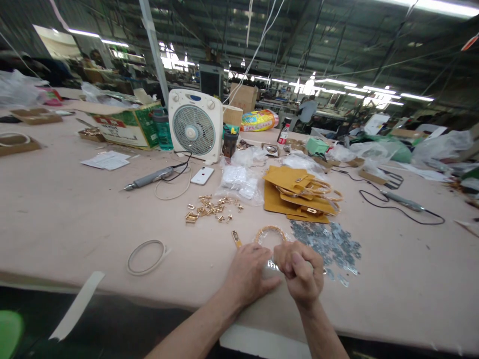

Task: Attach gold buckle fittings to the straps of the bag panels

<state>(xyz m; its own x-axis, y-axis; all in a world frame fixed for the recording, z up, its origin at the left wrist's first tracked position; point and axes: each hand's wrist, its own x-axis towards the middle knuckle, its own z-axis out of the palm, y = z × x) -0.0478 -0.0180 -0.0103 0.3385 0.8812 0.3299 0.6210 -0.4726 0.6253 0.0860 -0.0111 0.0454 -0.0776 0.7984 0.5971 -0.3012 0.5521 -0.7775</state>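
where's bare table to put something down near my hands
Widest bare patch: the beige table left of the scattered gold metal fittings, between the grey power screwdriver and the white tape loop. Another lies right of the silvery metal pieces, below the black cable. Crowded: the centre, from white box fan to mustard bag panels.

The head-worn camera looks forward and down, close over left hand (pixel 247 276), right hand (pixel 301 274) and worktable (pixel 67 219).

I see a woven tan handle (pixel 270 230), bent into a half-ring, lying flat at lower centre of the frame. A gold fitting (pixel 236 240) sits just left of it, possibly attached; the handle's near ends are hidden.
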